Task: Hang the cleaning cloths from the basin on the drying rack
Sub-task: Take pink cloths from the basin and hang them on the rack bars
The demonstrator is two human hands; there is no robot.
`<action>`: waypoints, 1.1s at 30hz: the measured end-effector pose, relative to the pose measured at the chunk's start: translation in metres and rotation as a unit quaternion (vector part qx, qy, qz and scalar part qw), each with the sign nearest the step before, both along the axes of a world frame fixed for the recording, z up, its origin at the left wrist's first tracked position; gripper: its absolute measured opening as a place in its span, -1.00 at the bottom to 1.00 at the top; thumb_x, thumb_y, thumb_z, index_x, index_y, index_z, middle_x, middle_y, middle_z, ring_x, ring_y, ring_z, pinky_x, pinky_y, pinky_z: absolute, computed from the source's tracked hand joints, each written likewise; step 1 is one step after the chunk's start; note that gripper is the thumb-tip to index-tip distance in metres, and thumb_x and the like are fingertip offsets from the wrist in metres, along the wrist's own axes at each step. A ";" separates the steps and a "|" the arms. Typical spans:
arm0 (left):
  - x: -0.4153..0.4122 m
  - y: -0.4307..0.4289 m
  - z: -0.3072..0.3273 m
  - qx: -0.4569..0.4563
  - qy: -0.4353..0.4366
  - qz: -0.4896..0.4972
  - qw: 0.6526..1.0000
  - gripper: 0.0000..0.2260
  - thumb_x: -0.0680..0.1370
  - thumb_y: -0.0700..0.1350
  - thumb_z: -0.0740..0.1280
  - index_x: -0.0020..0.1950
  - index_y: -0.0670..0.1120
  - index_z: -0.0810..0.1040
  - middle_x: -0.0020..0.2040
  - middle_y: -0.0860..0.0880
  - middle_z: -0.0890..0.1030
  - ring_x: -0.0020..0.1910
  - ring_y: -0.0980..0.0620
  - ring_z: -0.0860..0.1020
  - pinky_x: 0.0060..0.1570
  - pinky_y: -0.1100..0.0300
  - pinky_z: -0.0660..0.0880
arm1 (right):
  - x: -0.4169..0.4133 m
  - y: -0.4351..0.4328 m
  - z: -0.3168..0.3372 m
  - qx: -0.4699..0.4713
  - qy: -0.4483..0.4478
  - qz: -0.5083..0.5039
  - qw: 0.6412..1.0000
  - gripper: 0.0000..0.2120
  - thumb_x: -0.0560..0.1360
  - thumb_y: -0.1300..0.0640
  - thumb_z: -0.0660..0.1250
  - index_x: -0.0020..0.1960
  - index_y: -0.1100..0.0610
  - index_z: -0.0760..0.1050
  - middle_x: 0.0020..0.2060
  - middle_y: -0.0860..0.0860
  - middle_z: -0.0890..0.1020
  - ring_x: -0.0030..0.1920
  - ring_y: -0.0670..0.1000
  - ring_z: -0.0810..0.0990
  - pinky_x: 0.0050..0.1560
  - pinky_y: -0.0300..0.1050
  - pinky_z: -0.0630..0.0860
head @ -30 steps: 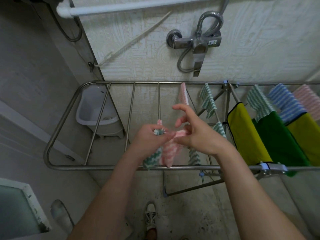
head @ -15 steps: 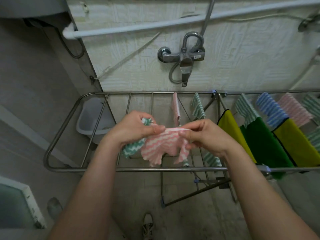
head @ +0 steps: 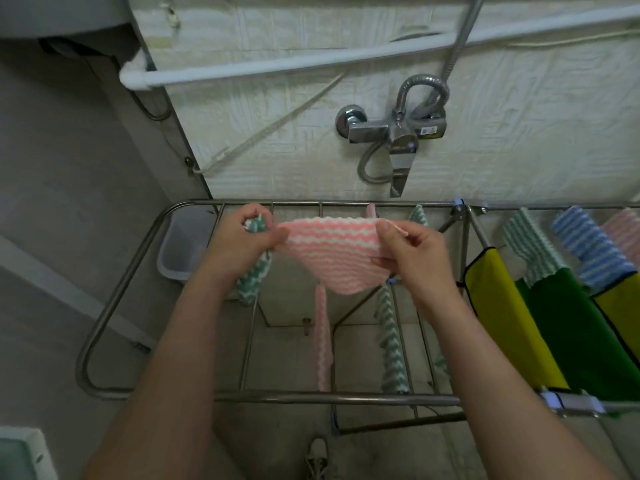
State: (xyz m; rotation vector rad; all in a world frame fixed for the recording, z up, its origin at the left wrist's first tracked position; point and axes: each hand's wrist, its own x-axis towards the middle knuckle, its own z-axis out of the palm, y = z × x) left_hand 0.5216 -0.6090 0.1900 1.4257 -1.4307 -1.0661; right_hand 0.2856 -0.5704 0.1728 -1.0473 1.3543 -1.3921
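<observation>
Far left, behind the curved end of the drying rack, a pale plastic basin sits on the floor, partly hidden by the bars; can't tell what's inside. The rack runs across the view w/ its bars going front to back. The left hand is over the rack's left part, fingers curled round a bunched green-and-white cloth that hangs below the fist, while thumb & forefinger pinch the top left corner of a pink-and-white cloth. That cloth is spread flat btw both hands, up in the air near the back rail, lower edge sagging to a rounded point, prob. clear of every bar. The right hand pinches its top right corner w/ thumb & forefinger, other fingers loosely curled. Below, a hung pink cloth drapes one bar and a hung green striped cloth the next bar right. A chrome tap is on the wall above. Further right a yellow cloth, dark green cloth & blue striped cloth hang side by side.
</observation>
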 end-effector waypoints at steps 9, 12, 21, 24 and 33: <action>0.012 -0.062 -0.049 0.028 -0.004 -0.003 1.000 -0.62 0.36 -0.40 0.43 -0.41 0.09 0.59 -0.39 0.16 0.59 -0.32 0.20 0.53 -0.17 0.26 0.48 | 0.003 -0.073 -0.049 0.123 0.025 0.053 0.991 -0.84 0.57 0.14 0.29 -0.12 0.16 0.59 -0.22 0.12 0.56 -0.27 0.01 0.59 -0.28 -0.12 0.65; 0.010 -0.078 -0.065 0.051 -0.020 0.009 0.998 -0.64 0.38 -0.40 0.40 -0.39 0.08 0.65 -0.35 0.18 0.65 -0.28 0.27 0.58 -0.22 0.40 0.50 | -0.001 -0.098 -0.065 0.167 0.035 0.073 0.983 -0.80 0.58 0.13 0.28 -0.10 0.22 0.60 -0.25 0.11 0.59 -0.27 0.01 0.60 -0.27 -0.13 0.66; -0.013 -0.122 -0.091 -0.008 -0.095 0.094 0.991 -0.85 0.49 -0.23 0.36 -0.10 0.01 0.66 -0.12 0.06 0.66 -0.10 0.12 0.59 -0.09 0.34 0.47 | 0.012 -0.156 -0.080 0.094 0.149 -0.004 0.984 -0.69 0.58 0.11 0.25 -0.31 0.18 0.53 -0.42 -0.02 0.52 -0.34 -0.02 0.48 -0.20 0.07 0.53; -0.014 -0.138 -0.084 -0.065 -0.056 0.118 0.989 -0.83 0.49 -0.21 0.38 0.00 0.04 0.62 -0.08 0.09 0.63 -0.07 0.19 0.57 -0.04 0.45 0.43 | 0.016 -0.167 -0.068 -0.008 0.140 -0.064 0.988 -0.70 0.57 0.14 0.26 -0.29 0.24 0.52 -0.42 0.00 0.50 -0.34 -0.05 0.45 -0.25 -0.10 0.39; -0.006 -0.115 -0.111 -0.081 -0.201 0.039 0.975 -0.81 0.38 -0.35 0.38 -0.18 -0.05 0.59 -0.17 0.01 0.58 -0.16 0.07 0.52 -0.20 0.32 0.36 | 0.018 -0.140 -0.091 0.044 0.223 -0.012 0.974 -0.78 0.55 0.09 0.26 -0.17 0.14 0.61 -0.48 -0.09 0.56 -0.45 -0.20 0.48 -0.20 -0.15 0.46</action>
